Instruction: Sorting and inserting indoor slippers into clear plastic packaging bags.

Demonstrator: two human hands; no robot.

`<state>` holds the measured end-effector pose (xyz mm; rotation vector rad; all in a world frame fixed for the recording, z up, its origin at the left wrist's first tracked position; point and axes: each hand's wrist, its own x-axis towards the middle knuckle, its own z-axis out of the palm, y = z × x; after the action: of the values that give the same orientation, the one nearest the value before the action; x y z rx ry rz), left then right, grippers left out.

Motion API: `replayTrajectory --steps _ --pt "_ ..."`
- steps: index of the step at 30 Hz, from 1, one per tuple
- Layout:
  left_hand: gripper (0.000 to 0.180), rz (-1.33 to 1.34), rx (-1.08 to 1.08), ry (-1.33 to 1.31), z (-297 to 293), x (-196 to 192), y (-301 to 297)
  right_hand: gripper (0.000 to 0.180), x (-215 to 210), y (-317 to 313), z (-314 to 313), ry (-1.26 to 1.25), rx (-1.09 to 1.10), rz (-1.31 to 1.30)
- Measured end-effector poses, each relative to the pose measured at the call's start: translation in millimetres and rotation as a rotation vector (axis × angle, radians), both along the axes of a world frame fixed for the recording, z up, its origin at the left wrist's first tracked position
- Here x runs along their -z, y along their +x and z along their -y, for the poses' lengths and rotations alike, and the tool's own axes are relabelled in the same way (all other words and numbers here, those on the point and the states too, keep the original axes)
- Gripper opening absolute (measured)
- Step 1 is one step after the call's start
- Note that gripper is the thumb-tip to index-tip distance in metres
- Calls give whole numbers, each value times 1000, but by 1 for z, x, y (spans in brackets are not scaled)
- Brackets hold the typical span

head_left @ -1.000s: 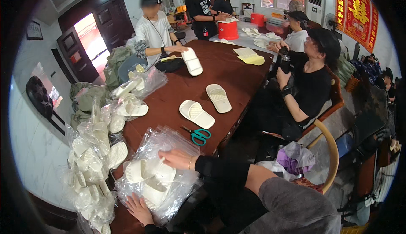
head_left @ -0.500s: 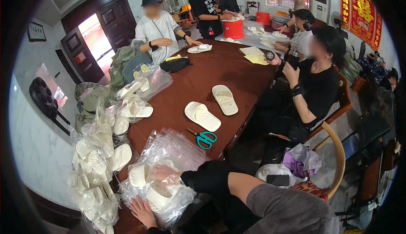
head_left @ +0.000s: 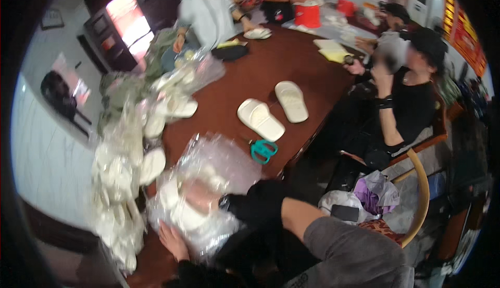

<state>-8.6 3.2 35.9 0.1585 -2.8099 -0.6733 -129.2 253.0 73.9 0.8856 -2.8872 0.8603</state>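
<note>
- Plastic bag (head_left: 219, 168), clear and crinkled, with white slippers inside, lies at the near end of the table; both of the person's hands are on it.
- Table (head_left: 271, 74): long, dark brown wood, running away from the viewer; other people sit along its far end and right side.
- Heap of bagged slippers (head_left: 122, 163) piled along the table's left edge, from near to mid-table; blurred.
- Loose slippers (head_left: 273, 110): one white pair, lying flat mid-table, side by side, well apart from the bag.
- Left hand (head_left: 173, 240): at the bag's near lower edge, palm against the plastic, fingers spread; whether it pinches the film or only presses it, cannot tell.
- Right hand (head_left: 200, 197): reaches in from the right in a dark sleeve, seen through or against the plastic at the bag's middle; blurred, so its grip cannot be told.
- Scissors (head_left: 263, 150): teal handles, flat on the table just beyond the bag, between bag and loose slippers.
</note>
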Motion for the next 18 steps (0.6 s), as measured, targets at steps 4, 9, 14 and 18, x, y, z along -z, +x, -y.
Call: replayTrajectory --steps 4,9,14,18 --pt "56 -124 -63 353 54 12 -7 13 -22 4 -12 -455 32 -324" --pt "52 -171 9 455 38 -4 -6 22 -11 22 -27 -412 -205 -278" --pt "50 -159 28 520 40 0 3 22 3 30 -15 -302 -296 -234" --pt "48 -190 53 828 50 -3 -1 23 6 23 -3 -488 -456 69"
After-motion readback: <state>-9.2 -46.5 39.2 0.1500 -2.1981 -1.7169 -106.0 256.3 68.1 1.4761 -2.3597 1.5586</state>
